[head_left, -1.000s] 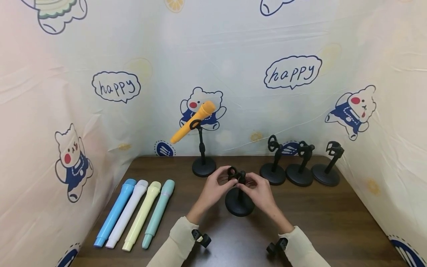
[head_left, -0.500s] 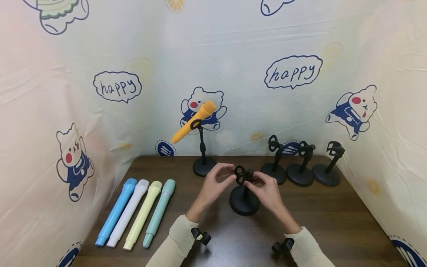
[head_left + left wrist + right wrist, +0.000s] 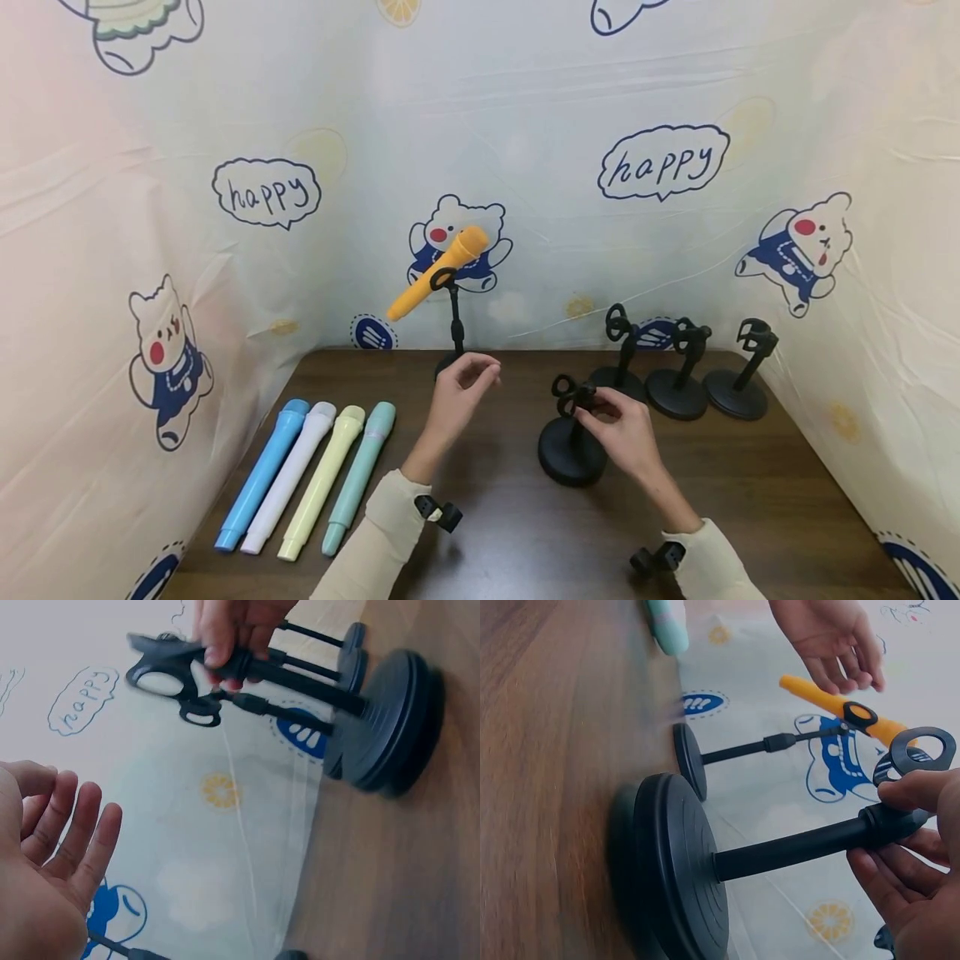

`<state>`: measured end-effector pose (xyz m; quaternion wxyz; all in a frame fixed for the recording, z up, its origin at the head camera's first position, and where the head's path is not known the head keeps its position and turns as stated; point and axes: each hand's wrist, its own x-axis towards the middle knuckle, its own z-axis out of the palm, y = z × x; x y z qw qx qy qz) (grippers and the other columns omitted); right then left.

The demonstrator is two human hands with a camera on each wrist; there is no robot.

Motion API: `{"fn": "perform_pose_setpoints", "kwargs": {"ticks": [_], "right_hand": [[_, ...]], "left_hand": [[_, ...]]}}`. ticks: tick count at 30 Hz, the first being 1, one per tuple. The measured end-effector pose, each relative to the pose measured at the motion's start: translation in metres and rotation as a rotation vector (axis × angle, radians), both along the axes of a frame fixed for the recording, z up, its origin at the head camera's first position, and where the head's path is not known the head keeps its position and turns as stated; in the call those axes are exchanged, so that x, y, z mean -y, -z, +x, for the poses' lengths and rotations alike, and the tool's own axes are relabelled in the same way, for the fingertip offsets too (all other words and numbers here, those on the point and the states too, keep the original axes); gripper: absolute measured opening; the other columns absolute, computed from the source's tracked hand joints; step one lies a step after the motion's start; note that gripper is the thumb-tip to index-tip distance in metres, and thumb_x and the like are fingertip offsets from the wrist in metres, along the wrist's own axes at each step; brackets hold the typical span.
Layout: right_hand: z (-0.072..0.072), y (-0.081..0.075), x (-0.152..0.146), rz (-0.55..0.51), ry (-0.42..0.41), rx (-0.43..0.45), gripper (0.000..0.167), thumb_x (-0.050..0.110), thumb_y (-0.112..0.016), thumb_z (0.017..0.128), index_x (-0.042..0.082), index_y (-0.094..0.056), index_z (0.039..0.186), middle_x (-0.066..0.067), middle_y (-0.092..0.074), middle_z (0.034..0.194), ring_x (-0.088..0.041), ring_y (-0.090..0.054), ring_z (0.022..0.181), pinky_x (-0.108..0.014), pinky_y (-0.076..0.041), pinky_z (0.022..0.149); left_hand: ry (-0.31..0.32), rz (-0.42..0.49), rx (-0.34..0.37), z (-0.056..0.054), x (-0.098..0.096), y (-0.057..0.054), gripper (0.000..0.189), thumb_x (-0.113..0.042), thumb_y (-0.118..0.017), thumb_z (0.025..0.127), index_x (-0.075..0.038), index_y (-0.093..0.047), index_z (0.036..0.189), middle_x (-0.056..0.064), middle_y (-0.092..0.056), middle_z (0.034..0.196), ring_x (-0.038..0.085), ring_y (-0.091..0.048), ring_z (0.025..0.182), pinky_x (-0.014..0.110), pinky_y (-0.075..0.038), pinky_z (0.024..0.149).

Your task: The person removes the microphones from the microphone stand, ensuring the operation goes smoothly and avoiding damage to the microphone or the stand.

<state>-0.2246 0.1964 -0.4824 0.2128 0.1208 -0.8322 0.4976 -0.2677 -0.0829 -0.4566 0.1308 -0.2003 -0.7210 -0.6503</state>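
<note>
My right hand (image 3: 627, 431) pinches the upper part of a black microphone stand (image 3: 572, 451) between thumb and fingers. The stand's round base is close over the tabletop, and its ring-shaped clip (image 3: 928, 748) points up past the thumb in the right wrist view. Off to the left, my left hand (image 3: 452, 402) is held in the air with relaxed fingers and nothing in it. Behind that hand, an orange microphone (image 3: 427, 282) sits tilted in the clip of another stand (image 3: 456, 326), whose base is mostly hidden by the hand.
Blue (image 3: 262, 475), white (image 3: 289, 477), pale yellow (image 3: 321, 482) and mint (image 3: 359, 477) microphones lie side by side on the wooden table (image 3: 495, 550). Black stands without microphones line the back right: one (image 3: 619, 377), a middle one (image 3: 677, 392) and an outer one (image 3: 737, 394). A printed cloth (image 3: 540, 108) hangs behind.
My left hand has come away from the stand and moved left. The right hand has carried the stand a little to the right.
</note>
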Motion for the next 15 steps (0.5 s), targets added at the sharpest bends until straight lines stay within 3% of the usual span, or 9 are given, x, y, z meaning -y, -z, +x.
{"fn": "perform_pose_setpoints", "kwargs": {"ticks": [6,15], "right_hand": [[0.006,-0.003,-0.014,0.015,0.053,0.034,0.014,0.007,-0.085,0.090,0.010,-0.081,0.103,-0.009,-0.079,0.095,-0.021,-0.079,0.087,-0.023,-0.063,0.078],[0.011,-0.008,-0.037,0.030,0.135,-0.002,0.013,0.004,-0.085,0.087,0.008,-0.080,0.098,-0.011,-0.078,0.090,0.003,-0.070,0.080,-0.008,-0.054,0.074]], "left_hand": [[-0.030,0.001,0.013,-0.009,0.014,-0.007,0.017,-0.023,-0.069,0.106,-0.008,-0.074,0.113,0.016,-0.073,0.097,0.015,-0.071,0.087,0.024,-0.062,0.083],[-0.100,0.000,0.022,-0.027,0.036,-0.025,0.030,-0.030,-0.068,0.107,-0.003,-0.072,0.117,0.021,-0.072,0.100,0.017,-0.071,0.087,0.021,-0.060,0.088]]}}
